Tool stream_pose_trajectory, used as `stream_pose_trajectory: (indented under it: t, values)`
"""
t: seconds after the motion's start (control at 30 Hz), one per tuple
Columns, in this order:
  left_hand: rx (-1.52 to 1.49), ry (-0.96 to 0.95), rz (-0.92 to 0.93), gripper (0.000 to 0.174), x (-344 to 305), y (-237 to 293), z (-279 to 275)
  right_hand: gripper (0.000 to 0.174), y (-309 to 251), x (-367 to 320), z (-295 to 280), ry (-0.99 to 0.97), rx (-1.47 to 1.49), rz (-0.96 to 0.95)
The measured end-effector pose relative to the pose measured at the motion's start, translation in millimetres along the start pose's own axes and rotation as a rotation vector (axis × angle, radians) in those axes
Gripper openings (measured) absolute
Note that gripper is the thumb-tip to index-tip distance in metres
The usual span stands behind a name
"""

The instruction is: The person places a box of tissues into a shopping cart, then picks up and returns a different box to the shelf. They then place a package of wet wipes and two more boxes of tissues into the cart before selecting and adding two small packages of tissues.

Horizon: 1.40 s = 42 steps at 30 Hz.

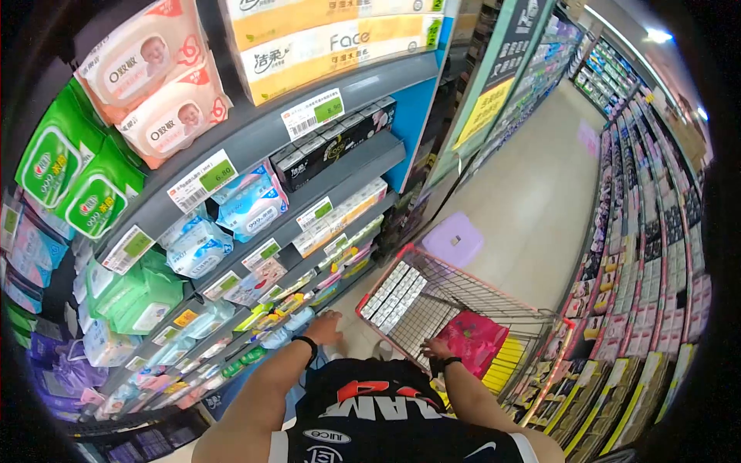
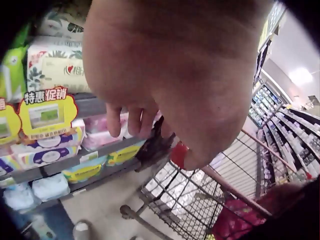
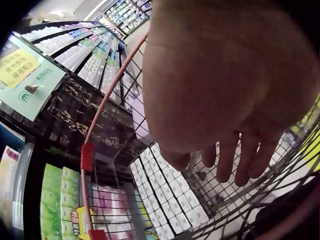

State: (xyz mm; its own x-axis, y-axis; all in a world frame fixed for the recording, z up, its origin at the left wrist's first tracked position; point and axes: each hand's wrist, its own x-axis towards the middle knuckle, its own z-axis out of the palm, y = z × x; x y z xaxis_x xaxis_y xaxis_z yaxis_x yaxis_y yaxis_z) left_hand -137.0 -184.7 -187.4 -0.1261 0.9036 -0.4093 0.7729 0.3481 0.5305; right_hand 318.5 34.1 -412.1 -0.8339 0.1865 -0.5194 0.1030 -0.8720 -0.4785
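Observation:
My left hand (image 1: 324, 329) hangs between the lower shelves and the shopping cart (image 3: 103, 107), its fingers extended and loose. In the left wrist view the thumb of this hand (image 2: 170, 85) overlaps the cart's rim, while the other fingers point down. My right hand (image 1: 440, 349) reaches over the cart beside a pink package (image 1: 472, 339) lying in the basket. Seen in the right wrist view, the fingers of that hand (image 3: 230, 110) are straight and slightly spread, holding nothing. A white multipack of small packets (image 1: 394, 297) lies at the far end of the cart (image 1: 455, 309).
Shelves on the left carry orange wipes packs (image 1: 166, 123), green wipes packs (image 1: 96, 204) and boxed face tissues (image 1: 340, 46). A lilac plastic object (image 1: 453, 239) stands just past the cart. Beyond it runs the aisle floor (image 1: 509, 185), with long stocked shelves (image 1: 641, 270) on the right.

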Motion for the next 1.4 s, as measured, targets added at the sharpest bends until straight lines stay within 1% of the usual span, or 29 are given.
stream_pose_trajectory:
  t: [0.03,0.07,0.13,0.2,0.27,0.33,0.37,0.43,0.53,0.57,0.6,0.67,0.7,0.73,0.77,0.83,0.87,0.93,0.97,1.0,1.03,1.07,1.1,1.13,1.17,1.23,1.3,1.4]
  values:
    - [-0.025,-0.01,-0.044,0.065,-5.7,3.8,-12.4,0.038,-14.7,-3.8,59.6,0.463,-0.589,0.02]
    - [-0.04,0.02,-0.01,0.064,-5.4,1.3,-13.3,0.037,-32.5,1.6,90.0,0.597,-0.345,0.12]
    - [-0.056,0.065,0.06,0.062,-3.0,-9.5,-14.6,0.036,-51.8,8.2,115.1,0.557,-0.518,0.118]
    - [-0.055,0.119,0.107,0.057,-5.9,4.1,-34.9,0.034,-50.0,28.7,121.3,0.619,-0.36,0.031]
    - [-0.037,0.16,0.157,0.055,-7.0,25.1,-57.6,0.038,-56.7,34.1,139.7,0.67,-0.415,-0.02]
    - [0.025,0.319,0.223,0.055,0.6,38.3,-78.9,0.039,-68.9,31.5,160.3,0.671,-0.407,0.004]
    - [0.074,0.396,0.247,0.056,3.4,48.8,-96.7,0.038,-69.4,31.0,164.9,0.649,-0.405,-0.013]
    - [0.15,0.529,0.281,0.059,9.4,67.1,-132.2,0.037,-59.0,30.9,160.3,0.623,-0.384,-0.039]
    - [0.294,0.709,0.286,0.065,22.9,85.8,-184.5,0.039,-46.4,19.3,164.7,0.643,-0.301,-0.032]
    - [0.35,0.771,0.286,0.067,28.6,90.7,-199.4,0.048,-7.2,46.7,99.0,0.521,-0.059,-0.085]
    - [0.373,0.795,0.235,0.073,35.8,93.8,-211.7,0.047,1.2,45.6,99.1,0.568,-0.122,-0.07]
    - [0.449,0.849,0.141,0.079,49.6,98.4,-229.6,0.045,4.1,28.5,109.2,0.67,-0.248,-0.037]
    - [0.46,0.838,0.057,0.081,57.7,96.8,-233.3,0.042,1.1,10.6,128.0,0.757,-0.234,-0.043]
    - [0.471,0.825,-0.03,0.083,66.3,92.2,-233.6,0.04,2.0,7.1,129.9,0.728,-0.129,-0.069]
    - [0.481,0.811,-0.12,0.085,73.9,87.9,-231.9,0.039,14.0,9.5,110.9,0.697,-0.026,-0.093]
    - [0.536,0.674,-0.228,0.085,84.0,81.1,-226.6,0.036,32.4,14.9,82.5,0.628,0.17,-0.14]
    - [0.561,0.607,-0.285,0.085,88.1,78.3,-224.6,0.033,27.5,8.4,95.1,0.691,0.157,-0.166]
    - [0.533,0.587,-0.303,0.081,95.5,75.8,-224.6,0.027,8.2,-11.6,128.6,0.815,0.126,-0.218]
    - [0.518,0.586,-0.312,0.079,100.4,75.1,-228.0,0.021,6.8,-14.0,128.4,0.797,0.031,-0.203]
    - [0.528,0.579,-0.303,0.078,103.4,72.8,-229.9,0.016,13.4,-10.7,115.5,0.771,-0.073,-0.19]
    - [0.537,0.58,-0.301,0.076,103.8,69.5,-229.1,0.02,24.4,-2.8,100.0,0.722,0.039,-0.179]
    - [0.544,0.584,-0.301,0.075,104.2,65.1,-228.6,0.021,16.6,-8.3,113.8,0.778,0.026,-0.186]
    - [0.555,0.584,-0.29,0.075,105.6,62.6,-228.0,0.023,28.8,4.6,91.8,0.745,0.012,-0.205]
    - [0.561,0.547,-0.319,0.075,104.9,67.1,-230.3,0.025,22.8,-1.9,103.6,0.768,0.094,-0.203]
    - [0.556,0.568,-0.306,0.074,105.8,65.2,-229.3,0.026,38.1,11.9,76.5,0.691,0.112,-0.217]
    - [0.538,0.583,-0.297,0.073,106.1,62.2,-226.8,0.027,42.7,20.4,54.1,0.637,0.009,-0.205]
    - [0.519,0.579,-0.302,0.071,105.8,63.5,-226.2,0.028,26.2,10.1,83.2,0.675,-0.231,-0.163]
    - [0.557,0.612,-0.274,0.07,105.4,60.1,-223.8,0.028,20.2,13.3,91.4,0.727,-0.093,-0.124]
